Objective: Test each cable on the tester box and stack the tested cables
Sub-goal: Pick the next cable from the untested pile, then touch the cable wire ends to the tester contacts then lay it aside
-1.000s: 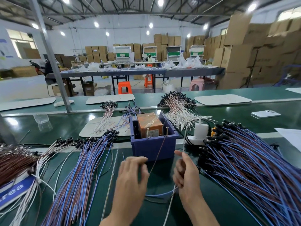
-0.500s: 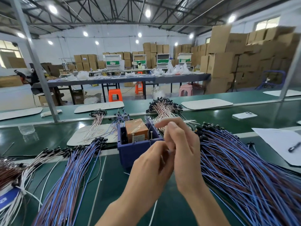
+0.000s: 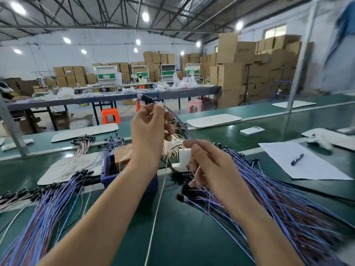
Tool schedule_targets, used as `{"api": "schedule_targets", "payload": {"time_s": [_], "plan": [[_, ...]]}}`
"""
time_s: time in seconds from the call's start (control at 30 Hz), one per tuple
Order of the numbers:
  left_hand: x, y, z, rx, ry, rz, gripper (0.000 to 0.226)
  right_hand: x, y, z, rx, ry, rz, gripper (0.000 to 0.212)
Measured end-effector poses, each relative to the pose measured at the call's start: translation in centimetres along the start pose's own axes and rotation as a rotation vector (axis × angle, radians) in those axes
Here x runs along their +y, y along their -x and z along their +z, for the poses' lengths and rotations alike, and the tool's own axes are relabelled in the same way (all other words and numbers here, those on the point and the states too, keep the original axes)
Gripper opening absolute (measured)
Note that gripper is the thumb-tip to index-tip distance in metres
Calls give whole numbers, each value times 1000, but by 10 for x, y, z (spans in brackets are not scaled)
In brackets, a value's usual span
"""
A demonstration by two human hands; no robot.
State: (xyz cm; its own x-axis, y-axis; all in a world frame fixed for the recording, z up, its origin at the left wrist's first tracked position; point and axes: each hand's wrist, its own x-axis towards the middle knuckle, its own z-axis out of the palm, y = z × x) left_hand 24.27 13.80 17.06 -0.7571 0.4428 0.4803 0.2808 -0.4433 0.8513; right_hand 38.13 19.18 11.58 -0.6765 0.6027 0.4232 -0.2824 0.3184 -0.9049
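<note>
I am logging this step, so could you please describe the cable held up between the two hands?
The cable is a thin blue-grey wire ending in a black plug at the top. It arcs above the bench from the left hand, which pinches it below the plug, down to the right hand, which pinches it too. Blur hides finer detail.

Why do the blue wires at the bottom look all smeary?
Head view: the left cable pile and right cable pile smear toward the bottom corners, probably from camera motion; the held cable looks sharper; ceiling lamps glare white; the wide lens tilts the metal post.
</note>
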Motion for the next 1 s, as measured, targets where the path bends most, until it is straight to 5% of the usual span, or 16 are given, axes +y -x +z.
{"api": "schedule_targets", "payload": {"time_s": [0.23, 0.43, 0.63, 0.83, 1.0], "plan": [[-46, -26, 47, -44, -72, -156, 21, 22, -5, -80, 314, 628, -10, 14], [-95, -25, 67, -428, -854, -116, 52, 56, -9, -115, 292, 1092, 378, 42], [-132, 5, 10, -643, -970, -67, 58, 78, 12, -79, 308, 1011, 135, 46], [-127, 22, -90, -773, -976, -77, 46, 94, -6, 8, 32, 820, -115, 42], [-112, 23, -187, -764, -1165, -159, 39, 131, -23, 93, -212, 746, -105, 34]]}}
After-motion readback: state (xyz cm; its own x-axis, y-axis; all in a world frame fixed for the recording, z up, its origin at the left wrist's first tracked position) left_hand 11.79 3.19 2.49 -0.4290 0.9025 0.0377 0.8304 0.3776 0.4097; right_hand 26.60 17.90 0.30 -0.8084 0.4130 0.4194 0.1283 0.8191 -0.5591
